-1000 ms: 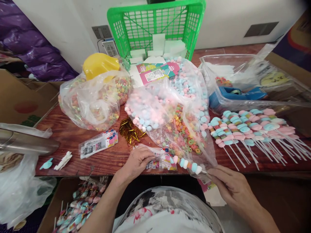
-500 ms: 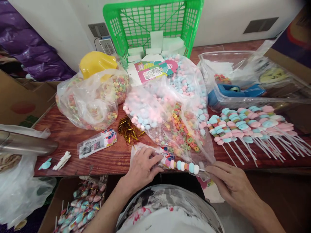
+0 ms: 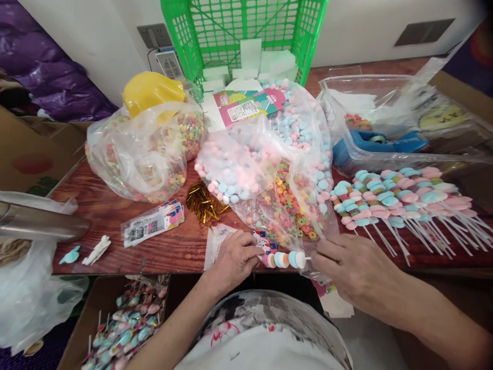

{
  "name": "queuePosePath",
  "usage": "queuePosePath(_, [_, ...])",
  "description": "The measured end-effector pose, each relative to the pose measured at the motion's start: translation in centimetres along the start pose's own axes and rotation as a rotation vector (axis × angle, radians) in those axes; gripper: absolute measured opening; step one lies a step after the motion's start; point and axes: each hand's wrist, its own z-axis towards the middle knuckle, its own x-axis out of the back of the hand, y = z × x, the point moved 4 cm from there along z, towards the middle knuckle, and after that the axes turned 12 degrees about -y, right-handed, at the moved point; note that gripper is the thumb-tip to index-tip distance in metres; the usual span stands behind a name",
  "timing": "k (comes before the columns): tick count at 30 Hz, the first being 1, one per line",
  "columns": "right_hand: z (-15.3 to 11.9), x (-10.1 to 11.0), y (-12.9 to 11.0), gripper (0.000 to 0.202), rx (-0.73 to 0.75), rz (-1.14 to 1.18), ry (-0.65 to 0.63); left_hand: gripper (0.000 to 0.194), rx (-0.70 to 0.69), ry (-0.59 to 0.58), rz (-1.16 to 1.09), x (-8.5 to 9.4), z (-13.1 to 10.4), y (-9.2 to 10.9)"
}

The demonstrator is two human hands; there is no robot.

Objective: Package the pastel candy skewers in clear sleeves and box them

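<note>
My right hand (image 3: 348, 267) is closed on the white stick of a marshmallow skewer (image 3: 285, 260). Pink, blue and white marshmallows alternate on it with ring candies. The skewer lies level near the table's front edge, its tip toward my left hand (image 3: 236, 257). That hand pinches a small printed plastic bag (image 3: 266, 240); the skewer's tip end is at the bag, and how far inside it reaches I cannot tell. Just beyond lie an open bag of ring candies (image 3: 292, 198) and a clear bag of pink and blue marshmallows (image 3: 234, 164).
Finished-looking skewers (image 3: 400, 195) lie in rows at right. Behind them stands a clear tub (image 3: 365, 85) with a blue tape dispenser (image 3: 381, 143). A green basket (image 3: 246, 25) is at the back. Printed bags (image 3: 152, 223) and gold ties (image 3: 204, 205) lie left. Wrapped sweets fill a box (image 3: 73, 334) below.
My right hand has moved left, and the marshmallow skewer has slid left toward my left hand and the printed bag. My left hand stays nearly in place. The view has shifted slightly.
</note>
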Motion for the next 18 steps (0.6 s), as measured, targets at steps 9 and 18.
queuePosePath(9, [2.6,0.1,-3.7,0.014,0.046,-0.212,-0.045,0.018,0.018,-0.037,0.013,-0.3,-0.3,0.0])
queuePosePath(18, [-1.2,-2.2,-0.9,0.023,-0.183,0.114,0.128,0.020,0.028,-0.004,-0.127,0.8,-0.5,-0.1])
